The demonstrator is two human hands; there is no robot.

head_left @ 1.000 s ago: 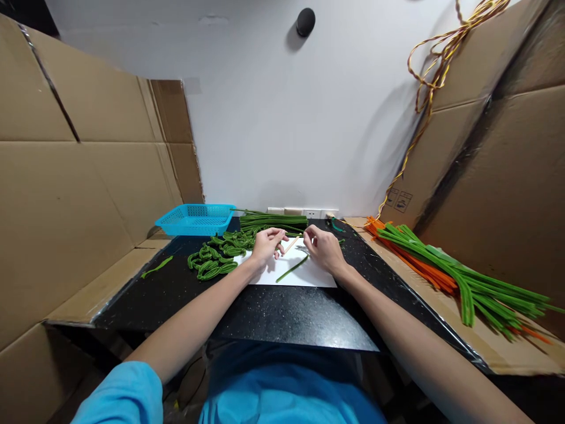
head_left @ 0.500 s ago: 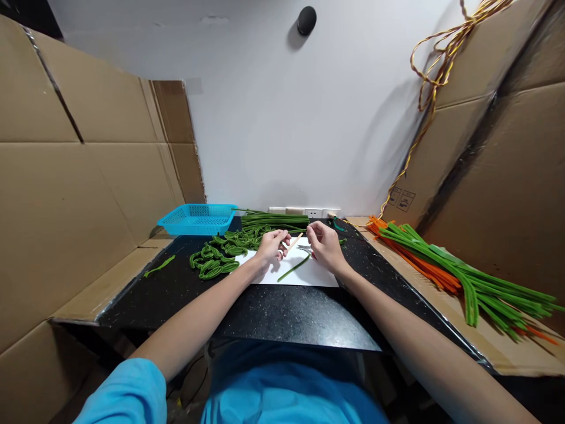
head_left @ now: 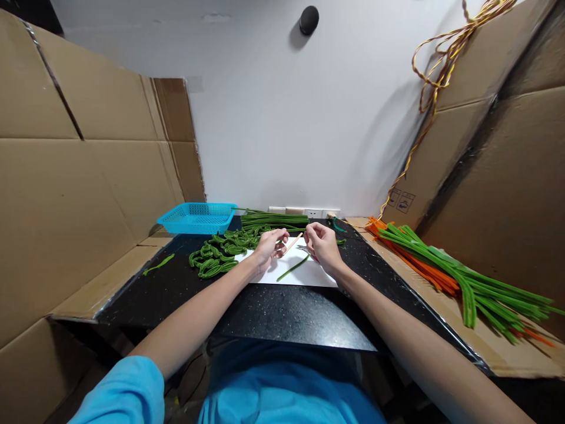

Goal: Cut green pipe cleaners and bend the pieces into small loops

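Note:
My left hand (head_left: 270, 247) is over the left part of a white sheet (head_left: 309, 278), thumb and forefinger pinched and the other fingers curled. Facing it, my right hand (head_left: 324, 246) is also pinched. A thin green strand shows at the level of both fingertips; I cannot tell whether they grip it or it lies behind. Between the hands a slim wooden stick (head_left: 293, 242) slants beside the left fingers. Partly hidden by my right hand is a metal cutting tool (head_left: 303, 248) with a bit of red. A short green pipe cleaner (head_left: 293, 268) lies on the sheet.
Looped green pipe cleaners (head_left: 214, 259) are heaped at left, with a bundle of straight ones (head_left: 274, 220) behind. A blue basket (head_left: 196, 228) stands back left. Light green (head_left: 441, 265) and orange pipe cleaners (head_left: 419, 264) lie at right. Cardboard walls (head_left: 88, 206) flank the black table (head_left: 282, 312).
The hands have shifted very slightly, the right one a little to the left, both still pinched. The view has moved slightly. The stick, tool and short pipe cleaner stay where they were.

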